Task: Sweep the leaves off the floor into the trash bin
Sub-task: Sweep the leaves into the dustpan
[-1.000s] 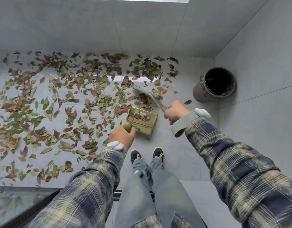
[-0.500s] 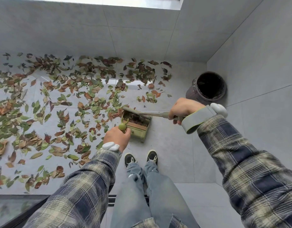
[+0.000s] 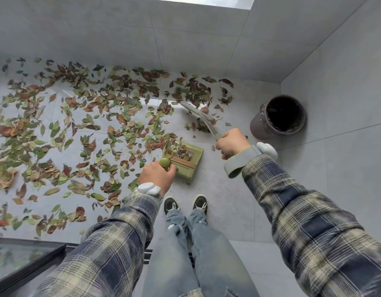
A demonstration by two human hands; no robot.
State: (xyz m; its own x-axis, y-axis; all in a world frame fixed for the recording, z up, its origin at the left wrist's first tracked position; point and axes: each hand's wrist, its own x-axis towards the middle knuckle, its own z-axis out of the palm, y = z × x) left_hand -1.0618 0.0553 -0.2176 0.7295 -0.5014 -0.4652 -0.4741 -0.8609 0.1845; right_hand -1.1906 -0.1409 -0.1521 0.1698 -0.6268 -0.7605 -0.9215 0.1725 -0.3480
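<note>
Most of the leaves [image 3: 95,116] lie scattered over the floor [image 3: 228,202], from the far wall down to the left of the person's shoes. Only a few sit inside the green dustpan [image 3: 191,170], which stands on the floor just ahead of the shoes. The left hand [image 3: 157,175] has its fingers curled round the dustpan's upright handle. The right hand [image 3: 232,142] has its fingers wrapped round the handle of the broom [image 3: 198,113], whose head reaches out among leaves toward the far wall. The trash bin [image 3: 258,127] stands well apart by the right wall, mouth open. The step in hand looks like gathering. The next move calls for drawing the broom head back toward the pan's open side while the left hand keeps the pan steady.
</note>
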